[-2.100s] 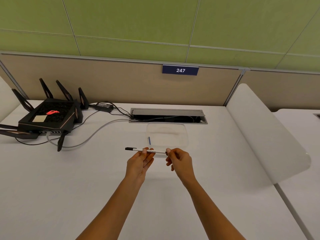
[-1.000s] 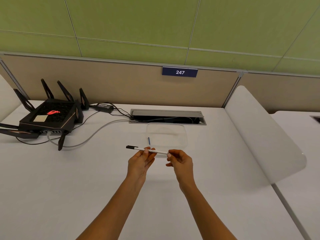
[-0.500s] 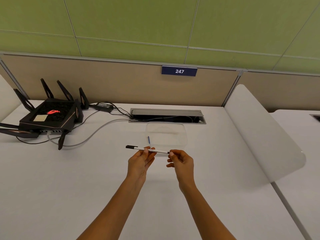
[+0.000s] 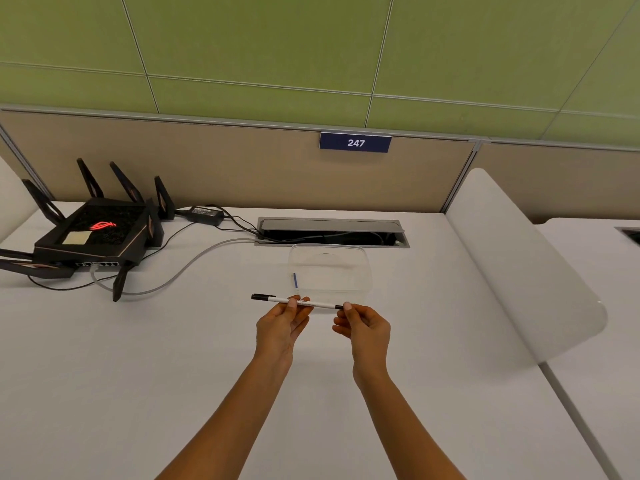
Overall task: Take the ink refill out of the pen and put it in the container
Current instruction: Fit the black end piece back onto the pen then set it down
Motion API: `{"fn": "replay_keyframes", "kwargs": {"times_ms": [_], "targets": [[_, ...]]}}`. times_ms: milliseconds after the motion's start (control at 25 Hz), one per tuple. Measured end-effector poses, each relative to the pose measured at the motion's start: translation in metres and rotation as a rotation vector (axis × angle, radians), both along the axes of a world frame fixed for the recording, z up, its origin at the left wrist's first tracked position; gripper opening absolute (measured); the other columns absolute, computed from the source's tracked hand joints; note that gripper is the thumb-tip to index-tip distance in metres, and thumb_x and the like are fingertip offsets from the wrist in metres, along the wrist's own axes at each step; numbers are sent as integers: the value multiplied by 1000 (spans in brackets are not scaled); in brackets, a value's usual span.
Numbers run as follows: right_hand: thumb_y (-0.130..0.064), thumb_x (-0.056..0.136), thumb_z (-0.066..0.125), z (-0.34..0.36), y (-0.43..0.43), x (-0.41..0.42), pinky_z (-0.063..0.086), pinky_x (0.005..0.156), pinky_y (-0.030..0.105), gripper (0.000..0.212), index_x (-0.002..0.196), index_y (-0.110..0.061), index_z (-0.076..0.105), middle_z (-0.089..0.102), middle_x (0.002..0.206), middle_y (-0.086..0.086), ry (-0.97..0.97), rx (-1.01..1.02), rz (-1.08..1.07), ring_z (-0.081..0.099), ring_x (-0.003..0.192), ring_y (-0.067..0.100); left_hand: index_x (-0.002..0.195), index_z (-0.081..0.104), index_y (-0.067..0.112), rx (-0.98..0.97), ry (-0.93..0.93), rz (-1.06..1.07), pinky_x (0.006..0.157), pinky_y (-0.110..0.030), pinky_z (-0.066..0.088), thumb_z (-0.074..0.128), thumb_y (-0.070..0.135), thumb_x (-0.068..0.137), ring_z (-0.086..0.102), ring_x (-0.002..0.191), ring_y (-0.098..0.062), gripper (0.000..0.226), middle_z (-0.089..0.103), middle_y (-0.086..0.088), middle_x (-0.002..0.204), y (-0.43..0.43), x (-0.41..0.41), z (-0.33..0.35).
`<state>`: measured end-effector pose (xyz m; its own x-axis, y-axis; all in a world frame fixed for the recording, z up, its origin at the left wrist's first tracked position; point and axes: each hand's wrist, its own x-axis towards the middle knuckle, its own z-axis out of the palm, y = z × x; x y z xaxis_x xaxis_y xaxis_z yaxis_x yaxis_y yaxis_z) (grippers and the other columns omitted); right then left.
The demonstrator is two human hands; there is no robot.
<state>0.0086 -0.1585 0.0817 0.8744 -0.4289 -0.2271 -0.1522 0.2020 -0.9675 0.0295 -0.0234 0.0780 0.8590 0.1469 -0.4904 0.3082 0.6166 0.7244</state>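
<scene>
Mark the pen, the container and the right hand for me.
pen (image 4: pixel 322 304): head view, white barrel between the two hands.
container (image 4: pixel 360 252): head view, clear far-right rim.
right hand (image 4: pixel 367 327): head view, back of the hand, fingertips pinching the pen's right end.

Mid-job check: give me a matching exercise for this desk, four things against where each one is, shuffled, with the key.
Things:
1. pen
2. container
3. router
4. blue 247 plate

Places:
A. on the partition wall
B. far left of the desk
C. held between the left hand and the right hand
D. on the desk just beyond the hands

Pairs: 1-C, 2-D, 3-B, 4-A
</scene>
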Motion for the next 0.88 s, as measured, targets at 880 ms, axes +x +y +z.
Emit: {"fn": "replay_keyframes", "kwargs": {"times_ms": [880], "targets": [[-21, 85, 68, -22, 6, 0, 57, 72, 26, 14, 73, -28, 71, 73, 72, -8, 139, -326, 123, 70, 71, 13, 99, 72, 0, 378, 62, -54, 75, -28, 56, 64, 13, 89, 71, 81, -22, 18, 73, -14, 91, -6, 10, -2]]}}
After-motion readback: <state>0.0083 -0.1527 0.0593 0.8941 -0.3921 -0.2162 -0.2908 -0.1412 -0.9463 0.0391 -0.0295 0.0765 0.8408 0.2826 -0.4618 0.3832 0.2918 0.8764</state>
